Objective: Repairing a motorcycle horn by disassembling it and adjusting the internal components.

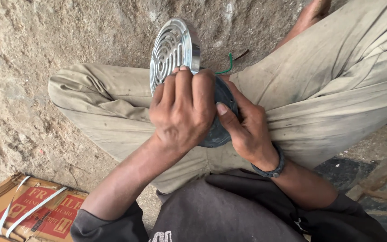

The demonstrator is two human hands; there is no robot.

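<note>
The rough concrete floor [45,40] fills the upper left, with open room beyond the bent knee. Khaki trousers [328,76] span the frame, legs crossed, crowding the right side. A strapped cardboard box [27,210] lies at the lower left corner, well apart from the hands. Over the lap sits a round metal grille [172,49], tilted on edge, its rim joined to a dark domed housing [220,121]. The left hand [182,112] curls over both, fingers pressed around the grille's lower rim. The right hand [247,130], a dark wristband [272,168] behind it, cups the housing, thumb pressed against its edge. A green wire [227,65] pokes out just beside the grille.
</note>
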